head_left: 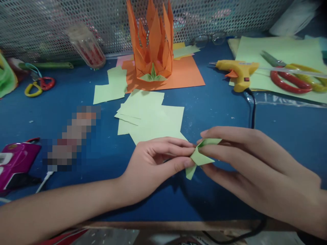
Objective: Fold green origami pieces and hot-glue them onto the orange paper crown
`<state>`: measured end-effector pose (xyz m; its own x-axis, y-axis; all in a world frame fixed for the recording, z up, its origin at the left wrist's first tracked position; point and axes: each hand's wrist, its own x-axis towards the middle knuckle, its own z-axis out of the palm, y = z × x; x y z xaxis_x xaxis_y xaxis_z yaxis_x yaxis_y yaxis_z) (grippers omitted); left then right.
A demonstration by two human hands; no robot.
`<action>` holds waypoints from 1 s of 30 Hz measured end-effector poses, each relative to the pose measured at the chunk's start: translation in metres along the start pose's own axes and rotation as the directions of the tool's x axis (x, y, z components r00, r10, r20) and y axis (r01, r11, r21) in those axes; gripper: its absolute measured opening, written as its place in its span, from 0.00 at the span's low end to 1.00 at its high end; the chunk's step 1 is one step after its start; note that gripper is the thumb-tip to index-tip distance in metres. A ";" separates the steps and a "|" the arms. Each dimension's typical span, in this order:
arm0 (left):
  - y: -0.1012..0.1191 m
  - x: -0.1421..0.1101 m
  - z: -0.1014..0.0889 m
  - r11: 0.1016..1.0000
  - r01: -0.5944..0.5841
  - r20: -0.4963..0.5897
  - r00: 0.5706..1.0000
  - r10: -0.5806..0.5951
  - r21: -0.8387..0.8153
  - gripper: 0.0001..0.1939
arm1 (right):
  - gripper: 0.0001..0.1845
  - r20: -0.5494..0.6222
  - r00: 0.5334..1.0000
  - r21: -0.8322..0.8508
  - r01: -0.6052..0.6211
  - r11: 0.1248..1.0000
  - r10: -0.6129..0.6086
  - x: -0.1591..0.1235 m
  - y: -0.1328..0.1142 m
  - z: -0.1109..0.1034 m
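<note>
Table: blue top (212, 109) is being bordered at its near side by a wooden edge (153, 224).
Left hand: folded paper (201, 158) is being pinched at its left side between thumb and fingers of this hand (158, 158).
Right hand: the same piece is being grasped from the right by this hand (258, 163), its fingers being spread around the folds.
Folded paper: this small light green piece is being held up between both hands, over the near part of the table, with pointed flaps being shown at right and below.
Box: a magenta box (24, 156) is being cut off by the left border of the view.
Blurred item: a long item (74, 136) beside the box is being masked by pixels; what it is cannot be told.
Green sheets: overlapping pieces (150, 115) are being spread just beyond the left hand.
Cord: the black cord (252, 115) of the yellow glue gun (238, 71) is being partly hidden by the right hand.
Scissors: a red-and-yellow pair (296, 89) is being supported at far right by larger green paper (255, 51); a smaller pair (41, 81) is being seen at far left.
Orange model: tall pointed folds (155, 44) are being borne by an orange sheet (189, 73).
Jar: a clear jar (88, 47) with red contents is being backed by metal mesh (112, 20).
</note>
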<state>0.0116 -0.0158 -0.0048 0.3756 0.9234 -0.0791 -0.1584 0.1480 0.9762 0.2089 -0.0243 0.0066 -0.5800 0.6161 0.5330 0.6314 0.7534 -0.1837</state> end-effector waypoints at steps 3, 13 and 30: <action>0.000 0.000 0.001 0.999 0.006 0.002 1.000 -0.006 0.036 0.12 | 0.04 0.028 0.999 0.035 -0.021 0.999 0.020 0.001 0.001 0.000; -0.001 0.003 0.000 0.999 0.035 -0.002 0.999 -0.035 0.030 0.09 | 0.09 0.029 0.998 0.070 -0.060 0.996 0.058 -0.005 0.001 0.000; 0.002 0.008 -0.001 0.992 0.125 -0.006 0.992 -0.125 -0.004 0.06 | 0.05 -0.023 0.999 0.030 -0.027 0.999 0.027 -0.003 -0.004 0.010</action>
<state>0.0137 -0.0079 -0.0036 0.3867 0.8998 -0.2020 -0.1134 0.2638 0.9579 0.2030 -0.0267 -0.0020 -0.5507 0.6311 0.5463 0.6308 0.7433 -0.2229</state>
